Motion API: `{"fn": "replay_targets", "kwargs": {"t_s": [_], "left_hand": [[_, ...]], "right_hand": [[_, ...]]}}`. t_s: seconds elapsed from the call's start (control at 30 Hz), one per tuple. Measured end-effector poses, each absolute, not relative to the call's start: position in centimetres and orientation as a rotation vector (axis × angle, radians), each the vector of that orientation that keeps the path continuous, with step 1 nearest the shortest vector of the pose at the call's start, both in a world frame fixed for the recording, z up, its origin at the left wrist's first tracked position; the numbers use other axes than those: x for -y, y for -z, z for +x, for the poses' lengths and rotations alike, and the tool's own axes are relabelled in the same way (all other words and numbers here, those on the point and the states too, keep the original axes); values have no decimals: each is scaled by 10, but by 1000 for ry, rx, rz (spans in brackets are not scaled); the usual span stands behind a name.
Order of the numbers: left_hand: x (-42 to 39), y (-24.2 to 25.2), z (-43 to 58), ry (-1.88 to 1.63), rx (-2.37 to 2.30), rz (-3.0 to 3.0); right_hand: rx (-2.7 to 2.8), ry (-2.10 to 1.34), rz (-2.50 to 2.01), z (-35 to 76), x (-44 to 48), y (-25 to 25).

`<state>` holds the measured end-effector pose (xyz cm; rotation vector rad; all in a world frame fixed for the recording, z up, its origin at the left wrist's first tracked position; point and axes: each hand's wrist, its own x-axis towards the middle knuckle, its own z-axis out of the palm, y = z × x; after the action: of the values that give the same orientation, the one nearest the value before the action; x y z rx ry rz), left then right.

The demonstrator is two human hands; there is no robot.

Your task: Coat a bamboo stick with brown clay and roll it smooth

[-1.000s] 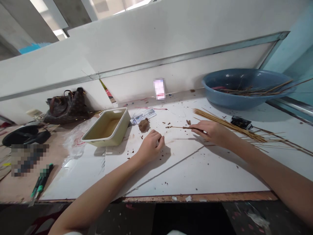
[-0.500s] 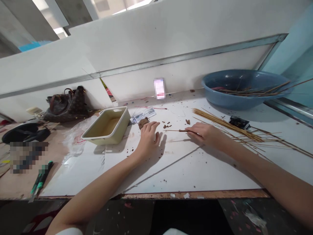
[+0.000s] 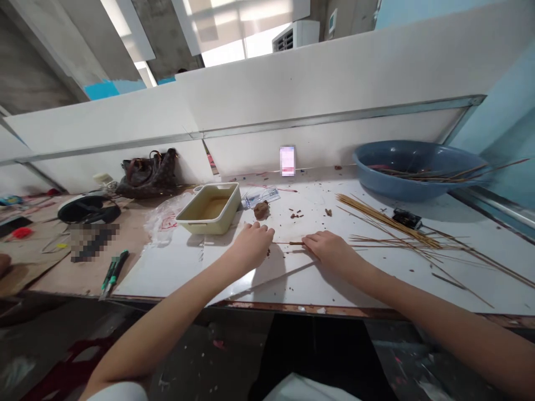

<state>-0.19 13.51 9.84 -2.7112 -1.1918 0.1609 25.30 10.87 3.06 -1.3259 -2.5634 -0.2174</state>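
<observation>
A thin stick (image 3: 284, 243) lies low over the white board, with a sleeve of brown paste (image 3: 296, 243) around part of it. My right hand (image 3: 328, 249) is closed over the pasted part, its fingers together and pointing left. At the bare end of the stick, the curled fingers of my left hand (image 3: 254, 243) close on its tip; the thumb is mostly hidden. Just beyond my left hand sits a lump of brown paste (image 3: 261, 210). Small brown crumbs (image 3: 296, 214) and a larger piece (image 3: 328, 212) lie past the stick.
A pale green tub (image 3: 209, 210) stands at left, near a clear plastic bag (image 3: 165, 220). Bare sticks (image 3: 384, 217) lie fanned at right beside a small black packet (image 3: 406, 218). Behind them is a blue basin (image 3: 413, 186) holding sticks. A phone (image 3: 287, 161) leans on the partition.
My left hand has come from beside the paste lump to the stick's bare end, its fingers curling in. My right hand keeps the stick. The camera view has shifted.
</observation>
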Motion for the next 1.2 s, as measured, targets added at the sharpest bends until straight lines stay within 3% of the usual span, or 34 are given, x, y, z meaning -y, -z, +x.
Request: {"fn": "replay_targets", "kwargs": {"t_s": [0.33,0.6,0.83,1.2], "left_hand": [[-29,-7,34,613,1497,-2709],[-78,1,77,459,1642,-2654],[-35,22,74,522,1685,-2529],[-51,9,85,340,1904,-2374]], "right_hand": [[2356,163,-1306,262,-63,-21],[2473,-89,-1391,244,-78,-1],[2471,-75,-1407,247,-37,17],[2467,-237,-1572,235,-61,-1]]}}
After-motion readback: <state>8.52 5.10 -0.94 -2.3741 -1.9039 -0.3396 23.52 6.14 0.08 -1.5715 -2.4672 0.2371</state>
